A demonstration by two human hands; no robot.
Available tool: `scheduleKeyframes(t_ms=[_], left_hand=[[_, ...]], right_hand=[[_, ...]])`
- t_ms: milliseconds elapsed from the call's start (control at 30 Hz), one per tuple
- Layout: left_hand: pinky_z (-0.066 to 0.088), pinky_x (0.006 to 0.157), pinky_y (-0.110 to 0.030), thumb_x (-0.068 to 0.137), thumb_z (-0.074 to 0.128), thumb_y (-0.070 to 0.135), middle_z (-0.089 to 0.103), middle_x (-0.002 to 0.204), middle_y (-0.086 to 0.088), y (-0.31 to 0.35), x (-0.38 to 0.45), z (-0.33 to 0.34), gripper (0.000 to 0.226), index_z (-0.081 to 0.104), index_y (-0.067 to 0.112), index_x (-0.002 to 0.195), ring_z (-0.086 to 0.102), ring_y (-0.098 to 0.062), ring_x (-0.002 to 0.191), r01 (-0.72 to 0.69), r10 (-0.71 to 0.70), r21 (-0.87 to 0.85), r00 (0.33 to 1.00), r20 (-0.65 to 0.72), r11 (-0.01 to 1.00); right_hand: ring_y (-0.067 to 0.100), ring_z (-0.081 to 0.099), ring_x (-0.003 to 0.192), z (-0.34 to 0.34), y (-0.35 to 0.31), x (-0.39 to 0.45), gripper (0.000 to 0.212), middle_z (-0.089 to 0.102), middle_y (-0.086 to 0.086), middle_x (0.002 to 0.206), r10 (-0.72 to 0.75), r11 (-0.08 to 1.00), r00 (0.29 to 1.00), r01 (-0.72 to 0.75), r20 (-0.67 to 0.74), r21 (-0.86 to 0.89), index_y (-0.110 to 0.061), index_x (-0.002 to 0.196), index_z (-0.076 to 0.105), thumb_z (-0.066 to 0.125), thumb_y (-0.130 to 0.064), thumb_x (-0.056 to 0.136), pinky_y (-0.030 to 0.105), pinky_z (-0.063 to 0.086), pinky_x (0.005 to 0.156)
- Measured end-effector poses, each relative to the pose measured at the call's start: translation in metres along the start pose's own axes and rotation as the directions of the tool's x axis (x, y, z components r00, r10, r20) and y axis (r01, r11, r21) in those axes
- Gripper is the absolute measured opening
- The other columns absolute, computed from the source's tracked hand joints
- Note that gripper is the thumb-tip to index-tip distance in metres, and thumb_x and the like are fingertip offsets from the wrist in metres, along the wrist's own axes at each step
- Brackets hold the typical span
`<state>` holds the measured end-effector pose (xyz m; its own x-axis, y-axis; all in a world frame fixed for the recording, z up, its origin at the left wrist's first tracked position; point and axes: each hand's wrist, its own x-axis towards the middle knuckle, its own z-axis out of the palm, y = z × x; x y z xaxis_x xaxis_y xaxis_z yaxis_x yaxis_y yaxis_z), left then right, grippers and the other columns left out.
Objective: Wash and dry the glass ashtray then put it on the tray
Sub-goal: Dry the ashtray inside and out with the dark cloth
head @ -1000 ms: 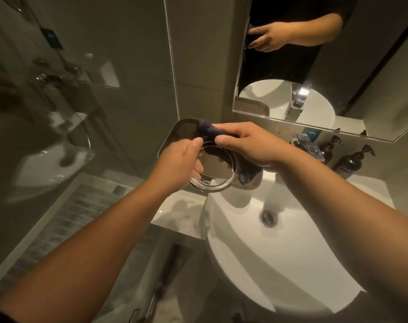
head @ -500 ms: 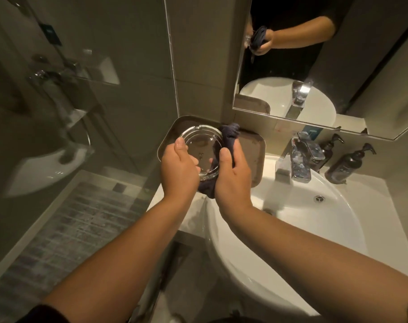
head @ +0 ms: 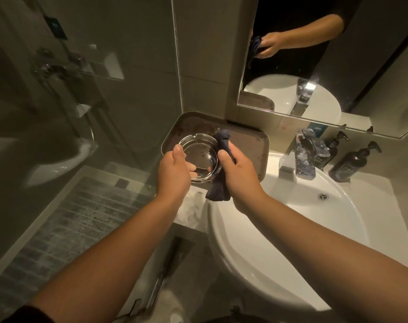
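Note:
A clear round glass ashtray (head: 198, 152) is held over the near left part of a dark rectangular tray (head: 252, 145) on the counter by the wall. My left hand (head: 172, 173) grips its left rim, thumb on top and fingers showing through the glass underneath. My right hand (head: 238, 173) holds a dark blue cloth (head: 221, 183) against the ashtray's right side; the cloth sticks out above the hand and hangs below it. Whether the ashtray touches the tray I cannot tell.
A white basin (head: 314, 215) with a chrome tap (head: 303, 157) lies to the right. Two dark pump bottles (head: 352, 164) stand behind it under a mirror (head: 314, 66). A glass shower screen (head: 81, 89) and a tiled floor (head: 70, 224) are to the left.
One second ago both hands held the ashtray tilted up in front of the tray, the cloth at its far rim. Now it lies level and lower over the tray, cloth at its right side.

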<state>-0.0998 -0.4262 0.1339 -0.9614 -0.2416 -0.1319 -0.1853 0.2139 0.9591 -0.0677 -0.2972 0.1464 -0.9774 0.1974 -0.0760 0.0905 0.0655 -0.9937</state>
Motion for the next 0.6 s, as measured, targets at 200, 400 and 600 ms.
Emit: scheduleKeyframes(t_ms=[200,400,600], left_hand=[[0.038,0.056,-0.027,0.102,0.028,0.044,0.067,0.068,-0.001,-0.012,0.003,-0.011,0.04,0.057,0.02,0.091,0.061,-0.004,0.045,0.01,-0.01,0.024,1.0,0.004,1.0],[0.051,0.075,-0.042,0.101,0.027,0.045,0.07,0.079,-0.01,-0.034,0.005,-0.029,0.045,0.057,0.016,0.083,0.067,-0.03,0.076,-0.065,0.056,0.194,0.997,0.05,0.979],[0.041,0.06,-0.03,0.103,0.03,0.039,0.067,0.068,0.001,-0.059,0.012,-0.039,0.041,0.056,0.016,0.081,0.068,-0.022,0.068,-0.022,0.002,0.239,0.997,0.083,0.971]], right_hand=[[0.022,0.066,0.095,-0.003,0.003,0.003,0.024,0.07,-0.004,0.1,0.045,0.992,0.997,-0.037,0.066,-0.124,-0.04,0.11,0.062,0.049,-0.029,0.093,0.051,0.054,0.09],[0.028,0.066,0.08,-0.004,0.012,0.011,0.015,0.067,0.0,0.085,0.084,0.927,0.981,-0.013,0.174,-0.376,-0.032,0.101,0.061,0.058,-0.028,0.087,0.052,0.057,0.077],[0.025,0.064,0.07,0.013,0.031,0.026,0.009,0.068,0.007,0.078,0.151,0.851,0.964,-0.015,0.217,-0.524,-0.021,0.091,0.057,0.063,-0.023,0.083,0.045,0.055,0.072]])
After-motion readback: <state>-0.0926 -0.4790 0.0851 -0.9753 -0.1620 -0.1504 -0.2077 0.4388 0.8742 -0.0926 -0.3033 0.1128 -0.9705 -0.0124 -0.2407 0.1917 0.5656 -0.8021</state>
